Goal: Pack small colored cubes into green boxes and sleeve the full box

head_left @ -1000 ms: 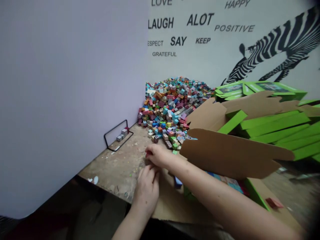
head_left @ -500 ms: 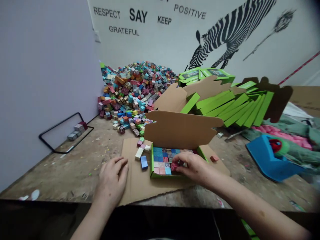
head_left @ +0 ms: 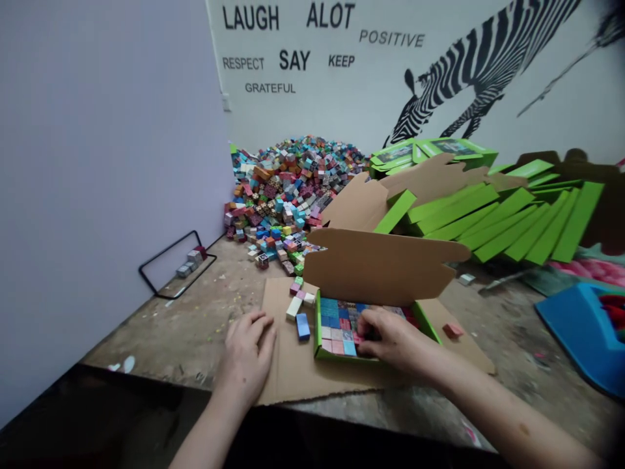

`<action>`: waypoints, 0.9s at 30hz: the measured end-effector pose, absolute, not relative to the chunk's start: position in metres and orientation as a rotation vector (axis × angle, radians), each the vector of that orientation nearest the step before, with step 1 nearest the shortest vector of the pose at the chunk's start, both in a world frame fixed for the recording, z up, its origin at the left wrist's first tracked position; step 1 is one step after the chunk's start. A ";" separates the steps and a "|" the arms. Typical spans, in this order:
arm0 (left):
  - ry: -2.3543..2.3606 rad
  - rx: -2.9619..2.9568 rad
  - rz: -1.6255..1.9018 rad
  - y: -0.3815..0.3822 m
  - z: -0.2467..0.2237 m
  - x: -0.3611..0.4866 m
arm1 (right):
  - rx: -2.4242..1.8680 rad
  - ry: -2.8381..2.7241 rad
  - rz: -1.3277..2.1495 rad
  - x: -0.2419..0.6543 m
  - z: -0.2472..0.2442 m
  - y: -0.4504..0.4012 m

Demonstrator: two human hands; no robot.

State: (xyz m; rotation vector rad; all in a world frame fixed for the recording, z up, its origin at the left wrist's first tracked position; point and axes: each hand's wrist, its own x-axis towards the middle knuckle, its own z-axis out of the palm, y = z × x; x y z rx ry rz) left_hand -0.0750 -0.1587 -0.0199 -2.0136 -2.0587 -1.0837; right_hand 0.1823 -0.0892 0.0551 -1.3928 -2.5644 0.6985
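Note:
An open green box (head_left: pixel 318 329) sits on a flat cardboard sheet (head_left: pixel 288 378), with rows of small patterned blocks (head_left: pixel 329 312) inside. My right hand (head_left: pixel 398 339) reaches into it, thumb and fingers closed around a pinkish-red block (head_left: pixel 358 339) that they mostly cover. Beside the sheet's left edge lies my left hand (head_left: pixel 245 358), palm down, fingers loosely bent with nothing in them. Between that hand and the box are a blue block (head_left: pixel 303 326) and a cream block (head_left: pixel 293 308). A red block (head_left: pixel 453 331) rests right of the box.
Behind the box stands a brown cardboard flap (head_left: pixel 381 267). A large heap of blocks (head_left: pixel 293 189) is piled against the wall, with stacked green boxes (head_left: pixel 522 221) to its right. At the left is a black wire frame (head_left: pixel 156 273); at the right, a blue plastic container (head_left: pixel 576 332).
The view has turned a little left, so everything appears shifted right. My right hand has settled lower over the pinkish-red block in the box. My left hand stays by the cardboard.

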 end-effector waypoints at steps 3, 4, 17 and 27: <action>-2.073 -2.006 -1.098 -0.160 -0.019 -0.074 | -1.379 -2.559 0.717 0.182 0.068 -0.090; -2.077 -2.008 -1.102 -0.160 -0.019 -0.074 | -1.353 -2.551 0.711 0.177 0.073 -0.090; -2.109 -2.019 -1.164 -0.159 -0.023 -0.075 | -1.268 -3.089 0.035 0.014 0.062 -0.058; -2.217 -2.043 -1.188 -0.160 -0.018 -0.074 | -0.906 -2.929 0.267 0.013 0.047 -0.040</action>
